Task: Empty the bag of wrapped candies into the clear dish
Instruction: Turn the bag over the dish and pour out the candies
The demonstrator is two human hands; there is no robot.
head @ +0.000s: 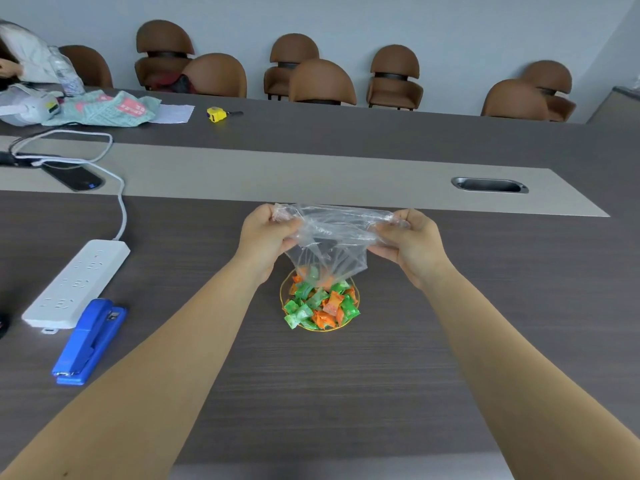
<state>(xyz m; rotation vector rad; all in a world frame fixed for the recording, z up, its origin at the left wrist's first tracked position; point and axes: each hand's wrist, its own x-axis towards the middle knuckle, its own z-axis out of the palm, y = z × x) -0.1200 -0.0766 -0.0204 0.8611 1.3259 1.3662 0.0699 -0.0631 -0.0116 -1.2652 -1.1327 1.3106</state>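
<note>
A clear plastic bag (332,237) hangs upside down over the clear dish (356,295) in the middle of the table. My left hand (265,233) grips its left corner and my right hand (412,242) grips its right corner, stretching the bag between them. Green and orange wrapped candies (320,304) fill the gold-rimmed dish in a heap. A few candies show through the bag's lower mouth, right above the pile. The far rim of the dish is hidden behind the bag.
A white power strip (74,284) and a blue stapler (88,341) lie at the left. Further back are a phone (72,176), a yellow tape measure (216,115) and cloths (104,109). A metal cable slot (490,185) sits at the right. Brown chairs (322,83) line the far edge.
</note>
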